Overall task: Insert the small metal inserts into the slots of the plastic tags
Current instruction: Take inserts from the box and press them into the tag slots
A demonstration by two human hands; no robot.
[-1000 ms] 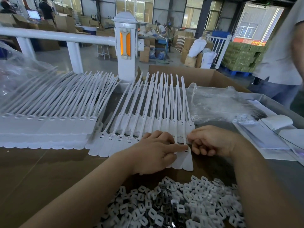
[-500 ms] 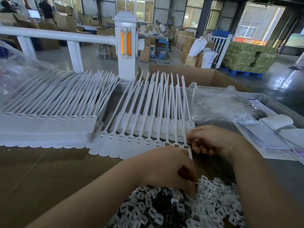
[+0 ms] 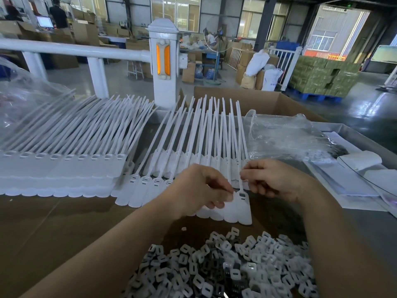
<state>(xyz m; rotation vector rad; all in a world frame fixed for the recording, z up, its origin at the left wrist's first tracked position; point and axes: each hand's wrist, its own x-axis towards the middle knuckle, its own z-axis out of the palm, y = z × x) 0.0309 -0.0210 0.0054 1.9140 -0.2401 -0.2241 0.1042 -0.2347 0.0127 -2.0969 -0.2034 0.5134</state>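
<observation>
Fingers of left hand (image 3: 204,190) curled, tips pinched by the last tag (image 3: 241,203), prob. seating an insert; can't see it. Right hand (image 3: 272,179) fingers curled, pinching that tag's strap to steady it. Spare inserts (image 3: 225,269) piled nearest the person, w/in reach.

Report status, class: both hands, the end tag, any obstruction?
Left hand curled at the rightmost tag, fingertips near its slot; insert in grip not visible. Right hand pinching that tag's strap. Insert pile nearby. Nothing blocking.
</observation>
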